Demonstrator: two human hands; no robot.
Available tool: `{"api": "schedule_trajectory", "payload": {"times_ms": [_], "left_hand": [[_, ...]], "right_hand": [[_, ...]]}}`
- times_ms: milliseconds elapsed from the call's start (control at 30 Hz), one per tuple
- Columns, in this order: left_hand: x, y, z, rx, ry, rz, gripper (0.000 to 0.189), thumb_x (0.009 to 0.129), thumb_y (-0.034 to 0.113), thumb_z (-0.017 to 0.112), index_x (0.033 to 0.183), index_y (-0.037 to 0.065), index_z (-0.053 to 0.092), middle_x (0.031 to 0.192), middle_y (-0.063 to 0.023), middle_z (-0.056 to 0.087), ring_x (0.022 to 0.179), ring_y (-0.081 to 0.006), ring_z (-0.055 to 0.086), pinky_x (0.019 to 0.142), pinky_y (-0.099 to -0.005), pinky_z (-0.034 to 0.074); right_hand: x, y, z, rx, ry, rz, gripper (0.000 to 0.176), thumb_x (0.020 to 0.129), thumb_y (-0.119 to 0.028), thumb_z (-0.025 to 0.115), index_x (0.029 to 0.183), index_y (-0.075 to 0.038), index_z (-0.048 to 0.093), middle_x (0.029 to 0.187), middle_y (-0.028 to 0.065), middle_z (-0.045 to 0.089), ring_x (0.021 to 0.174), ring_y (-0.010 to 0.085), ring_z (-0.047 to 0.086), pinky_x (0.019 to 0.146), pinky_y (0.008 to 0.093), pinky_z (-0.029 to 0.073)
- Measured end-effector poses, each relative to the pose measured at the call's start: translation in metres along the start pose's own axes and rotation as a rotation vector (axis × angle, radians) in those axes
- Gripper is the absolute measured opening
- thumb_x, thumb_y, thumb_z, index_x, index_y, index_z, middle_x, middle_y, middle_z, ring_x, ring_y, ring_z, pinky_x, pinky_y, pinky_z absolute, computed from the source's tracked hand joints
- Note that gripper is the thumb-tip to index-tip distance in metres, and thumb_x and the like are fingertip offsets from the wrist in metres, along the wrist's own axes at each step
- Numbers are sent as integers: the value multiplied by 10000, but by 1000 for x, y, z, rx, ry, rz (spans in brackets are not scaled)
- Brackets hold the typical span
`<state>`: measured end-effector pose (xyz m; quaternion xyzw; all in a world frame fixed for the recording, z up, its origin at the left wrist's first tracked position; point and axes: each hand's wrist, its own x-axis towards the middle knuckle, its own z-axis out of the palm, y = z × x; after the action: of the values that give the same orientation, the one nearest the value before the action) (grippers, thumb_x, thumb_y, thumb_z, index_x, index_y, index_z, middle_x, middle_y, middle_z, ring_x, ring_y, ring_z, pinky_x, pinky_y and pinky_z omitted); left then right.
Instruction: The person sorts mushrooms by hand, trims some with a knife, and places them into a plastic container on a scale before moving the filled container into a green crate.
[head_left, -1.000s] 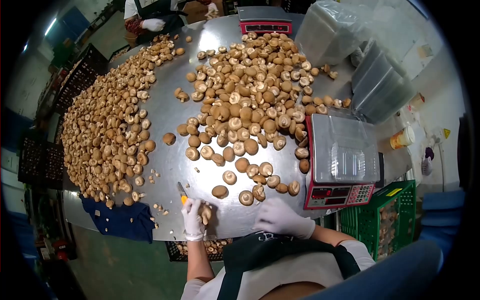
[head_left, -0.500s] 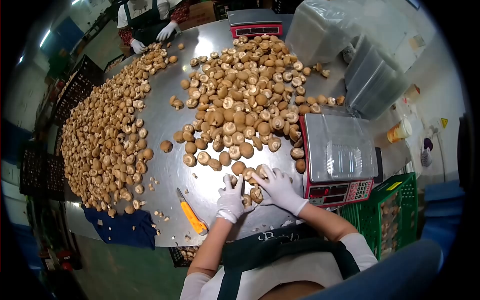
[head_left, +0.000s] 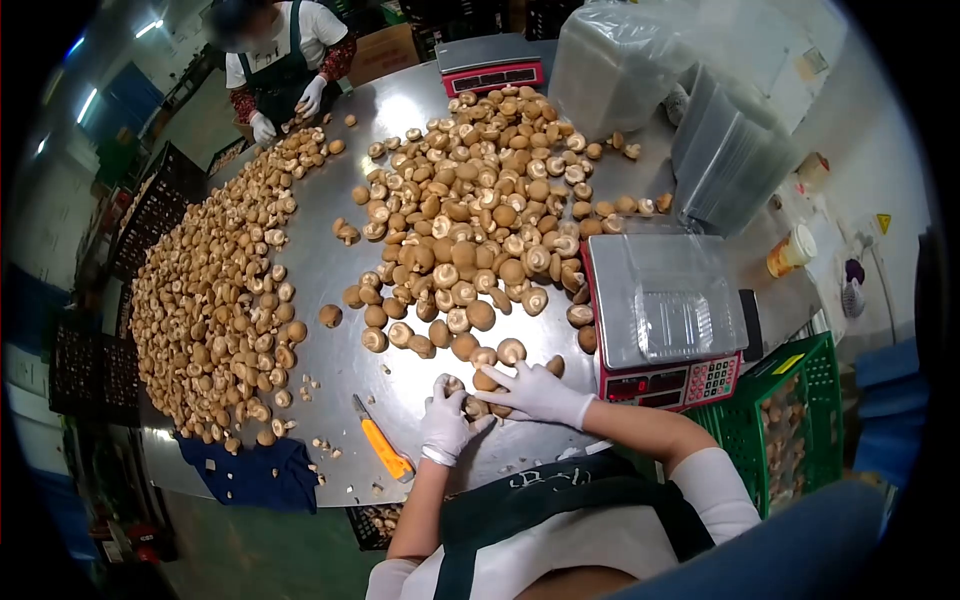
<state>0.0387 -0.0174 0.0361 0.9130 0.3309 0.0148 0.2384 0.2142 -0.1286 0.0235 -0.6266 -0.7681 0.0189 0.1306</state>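
At the near side of the metal table, my left hand (head_left: 447,424), in a white glove, curls its fingers around a shiitake mushroom (head_left: 453,384). Reaching in from the right, my gloved right hand (head_left: 542,394) has its fingers bent over another shiitake mushroom (head_left: 487,380); its palm side is hidden. More mushrooms lie between and beside the two hands, one of them a pale-capped mushroom (head_left: 511,351) just beyond the right fingers. An orange utility knife (head_left: 384,447) rests left of my left hand, blade pointing away from me.
A large mushroom pile (head_left: 470,210) covers the middle, another pile (head_left: 215,310) the left. A red scale (head_left: 640,385) bearing a clear plastic tray (head_left: 680,300) stands right, near stacked trays (head_left: 735,150) and a green crate (head_left: 805,420). A co-worker (head_left: 285,60) handles mushrooms at the far left.
My right hand has shifted left, its spread fingers now closer together over the mushrooms. The left fingers have curled in. A pale-capped mushroom now shows beyond them. The view has tilted slightly.
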Motion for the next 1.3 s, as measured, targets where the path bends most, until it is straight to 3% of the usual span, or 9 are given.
{"api": "schedule_trajectory", "payload": {"times_ms": [333,467,567,733,867,967,1067,1133,1300], "left_hand": [[-22,-50,22,-554,337,-108,449,616,266,838,919,18,617,1131,-186,479,1081,-314,488,941,-373,404],[-31,-33,2,-1367,314,-382,196,850,181,646,929,11,589,885,-109,574,743,-170,585,637,-245,482],[-28,-29,-13,-1772,304,-411,349,946,377,466,943,39,554,794,-124,579,656,-198,583,534,-267,490],[-9,-9,-16,-2193,266,-450,472,911,501,478,1071,62,539,937,-152,608,739,-300,610,584,-328,551],[33,63,-28,-1981,-172,-63,557,904,495,506,1238,51,472,1009,-136,590,712,-189,591,551,-257,516],[59,180,-52,-1633,-111,117,415,806,168,673,1173,84,497,1100,-87,498,977,-202,538,763,-337,519],[97,248,-17,-933,282,707,534,708,222,764,1163,92,517,1287,-144,410,1122,-299,491,930,-388,431],[105,279,1,-812,222,746,587,653,264,796,1142,87,523,1307,-185,379,1126,-364,466,955,-436,407],[104,288,27,-245,1,695,617,574,299,788,1098,123,514,1170,-153,445,1086,-384,425,897,-459,423]], "right_hand": [[27,-3,10,147,-11,-43,245,780,-229,601,1011,-160,553,1163,181,460,698,327,618,536,394,528],[39,-6,12,280,-181,-26,181,784,-206,581,940,-126,537,1088,170,444,827,355,604,594,406,533],[38,-7,30,741,327,60,274,822,-197,568,1076,-92,568,1100,144,448,770,299,583,644,393,497],[-7,-7,-88,2118,249,699,334,888,-140,511,1216,-78,526,697,-28,462,505,33,398,377,164,332],[-73,16,-191,1555,494,838,338,829,-149,542,1150,-51,575,834,32,585,539,40,482,420,168,413],[-120,55,-207,1216,858,849,365,824,-158,582,1166,-34,555,927,26,593,556,38,492,438,186,434],[-148,88,-202,825,919,883,351,832,-105,589,1169,-20,538,1034,24,569,607,44,506,467,176,425],[-170,109,-183,635,800,842,349,798,-29,559,1144,10,541,1164,97,529,987,166,553,847,280,461],[-185,108,-172,515,703,840,397,712,-8,523,1108,-6,524,1251,153,497,1168,278,479,1010,355,350]]}}
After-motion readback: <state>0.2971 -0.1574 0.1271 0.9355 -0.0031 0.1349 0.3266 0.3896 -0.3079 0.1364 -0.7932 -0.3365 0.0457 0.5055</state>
